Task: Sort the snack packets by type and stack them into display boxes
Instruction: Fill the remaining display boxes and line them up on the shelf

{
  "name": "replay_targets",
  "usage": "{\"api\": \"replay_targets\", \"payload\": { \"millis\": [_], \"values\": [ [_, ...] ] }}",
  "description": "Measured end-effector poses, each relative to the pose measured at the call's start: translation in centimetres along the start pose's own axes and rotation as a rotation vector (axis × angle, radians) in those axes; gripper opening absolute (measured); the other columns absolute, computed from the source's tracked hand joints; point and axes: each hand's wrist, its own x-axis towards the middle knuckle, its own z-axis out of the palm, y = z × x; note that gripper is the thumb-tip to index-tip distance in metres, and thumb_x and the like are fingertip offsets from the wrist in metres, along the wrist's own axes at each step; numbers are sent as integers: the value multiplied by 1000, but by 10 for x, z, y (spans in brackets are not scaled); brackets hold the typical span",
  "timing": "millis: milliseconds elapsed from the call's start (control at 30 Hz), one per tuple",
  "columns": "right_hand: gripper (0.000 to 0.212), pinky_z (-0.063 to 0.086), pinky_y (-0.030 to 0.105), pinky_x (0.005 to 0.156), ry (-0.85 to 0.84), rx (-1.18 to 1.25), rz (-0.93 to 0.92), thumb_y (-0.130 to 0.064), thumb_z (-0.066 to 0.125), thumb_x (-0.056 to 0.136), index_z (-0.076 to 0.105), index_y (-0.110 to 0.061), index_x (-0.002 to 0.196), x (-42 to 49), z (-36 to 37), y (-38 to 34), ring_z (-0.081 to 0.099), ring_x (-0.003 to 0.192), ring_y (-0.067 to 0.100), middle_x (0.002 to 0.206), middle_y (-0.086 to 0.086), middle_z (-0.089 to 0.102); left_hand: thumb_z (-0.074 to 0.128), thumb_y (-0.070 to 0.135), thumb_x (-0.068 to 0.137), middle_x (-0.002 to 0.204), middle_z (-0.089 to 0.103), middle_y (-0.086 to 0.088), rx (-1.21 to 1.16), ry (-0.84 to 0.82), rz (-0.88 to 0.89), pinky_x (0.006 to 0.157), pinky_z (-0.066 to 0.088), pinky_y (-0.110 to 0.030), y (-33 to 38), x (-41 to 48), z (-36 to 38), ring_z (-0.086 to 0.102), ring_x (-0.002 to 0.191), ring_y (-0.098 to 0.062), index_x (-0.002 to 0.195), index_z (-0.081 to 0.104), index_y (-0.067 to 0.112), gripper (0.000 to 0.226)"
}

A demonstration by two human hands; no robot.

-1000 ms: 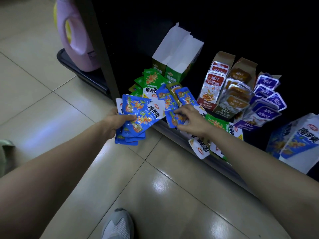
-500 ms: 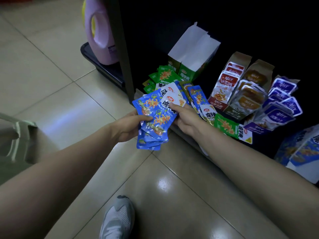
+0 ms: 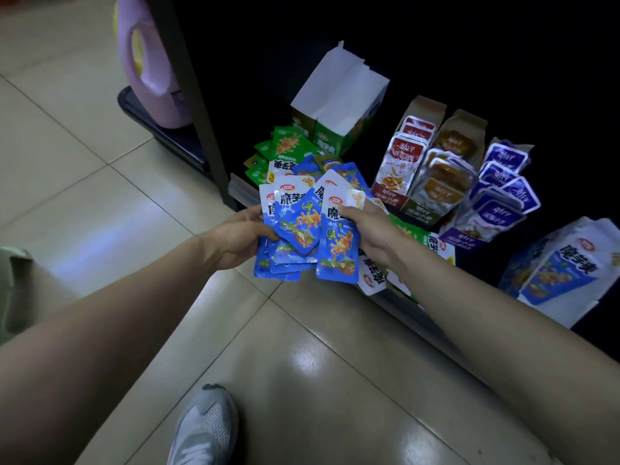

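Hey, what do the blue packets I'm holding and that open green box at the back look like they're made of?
Blue packets: likely thin plastic film with a glossy finish; they catch the light and have flat sealed edges. Green box: probably paperboard, printed green outside and plain matte white inside; its raised flap stands stiff with straight folds.

Bare forearms (image 3: 110,333), a grey mesh sneaker (image 3: 204,427), perhaps pale shorts (image 3: 16,290).

blue packets (image 3: 295,218): 魔芋爽, 20% | blue box (image 3: 567,268): 魔芋爽
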Motion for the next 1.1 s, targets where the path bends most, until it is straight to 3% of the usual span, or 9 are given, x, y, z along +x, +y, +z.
{"api": "replay_targets", "payload": {
  "millis": [167, 233, 333, 433, 533, 633, 733, 833, 1100],
  "values": [
    [35, 58, 33, 64, 0, -66, -2, -20, 56, 99, 50, -12, 133, 4, -12, -12, 71, 80, 19, 109, 7, 69, 39, -20, 88, 125, 64, -15, -9, -25, -11, 79, 60, -39, 2, 5, 6, 69, 98, -26, 134, 52, 12, 57],
    [39, 58, 33, 66, 2, -67, 7, -19, 56, 99, 47, -12, 136, 4, -10, -13, 70, 88, 20, 114, 6, 67, 36, -18, 88, 122, 66, -14, -17, 11, 5, 78, 60, -39, 5, 10, 11, 70, 93, -25, 131, 54, 12, 56],
    [57, 57, 46, 85, 2, -66, 52, -25, 60, 96, 34, -15, 147, 6, 4, -8, 63, 112, 28, 138, 11, 55, 33, 3, 96, 109, 71, -9, -43, -59, -14, 78, 59, -38, 7, 14, 30, 71, 89, -22, 117, 61, 11, 36],
    [51, 55, 49, 90, -1, -78, 20, -22, 59, 97, 37, -12, 141, 7, 23, -7, 64, 110, 30, 134, 14, 57, 54, 26, 98, 117, 70, -10, 39, -101, -5, 84, 57, -39, 6, 22, 43, 69, 100, -25, 124, 59, 12, 30],
    [34, 56, 51, 86, 5, -1, 10, -22, 52, 100, 39, -10, 130, 13, 30, -9, 66, 99, 31, 119, 15, 61, 72, 9, 83, 113, 70, -15, 135, 88, 59, 72, 60, -34, 5, 33, 38, 72, 87, -24, 123, 58, 5, 43],
    [29, 52, 49, 90, 160, -349, -167, -26, 48, 101, 41, -17, 127, 25, 19, -11, 59, 110, 33, 124, 16, 55, 76, 7, 79, 107, 72, -11, 148, 218, 97, 72, 61, -36, 9, 41, 23, 72, 86, -25, 119, 58, 6, 44],
    [51, 39, 41, 103, 282, -873, -329, -26, 52, 98, 36, -12, 145, 37, -1, 0, 39, 131, 31, 144, 11, 44, 80, 11, 76, 104, 73, -8, 124, 304, 96, 74, 60, -41, 13, 50, 6, 72, 87, -26, 115, 58, 11, 44],
    [59, 36, 41, 102, 304, -1205, -347, -34, 60, 93, 39, -11, 143, 42, -12, 10, 40, 129, 32, 139, 13, 46, 84, 16, 72, 105, 73, -8, 109, 313, 70, 75, 60, -43, 13, 55, -3, 73, 88, -26, 123, 56, 7, 59],
    [77, 42, 37, 94, 328, -1028, -176, -40, 78, 77, 43, -7, 137, 50, -20, 4, 46, 123, 31, 133, 15, 46, 82, 14, 75, 104, 73, -9, 147, 334, 20, 72, 60, -41, 13, 57, -3, 73, 84, -26, 118, 57, 7, 50]
  ]
}}
